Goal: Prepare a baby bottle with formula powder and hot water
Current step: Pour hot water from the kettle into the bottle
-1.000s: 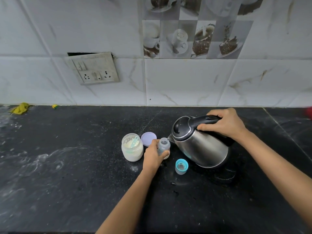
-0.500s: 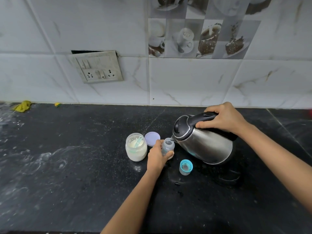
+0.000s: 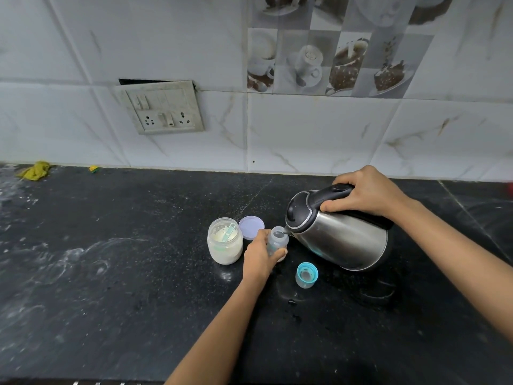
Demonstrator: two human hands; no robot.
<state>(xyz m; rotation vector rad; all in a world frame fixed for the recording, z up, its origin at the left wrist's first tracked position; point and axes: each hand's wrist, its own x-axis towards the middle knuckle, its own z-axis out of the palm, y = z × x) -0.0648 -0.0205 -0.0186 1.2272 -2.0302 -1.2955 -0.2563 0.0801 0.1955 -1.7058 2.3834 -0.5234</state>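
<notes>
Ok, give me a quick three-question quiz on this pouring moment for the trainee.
1. True or false: the kettle is tilted, its spout at the mouth of the bottle.
2. Where is the scoop? A in the jar; B on the counter; C in the bottle.
3. Which hand holds the bottle?
Key: 1 true; 2 A; 3 the left hand.

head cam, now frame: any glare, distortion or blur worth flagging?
Head view: wide-angle bows the wall tiles and the counter back edge; soft highlights on the kettle steel and the wet patch below it, nothing clipped; bottle in the left hand reads sharp.
</notes>
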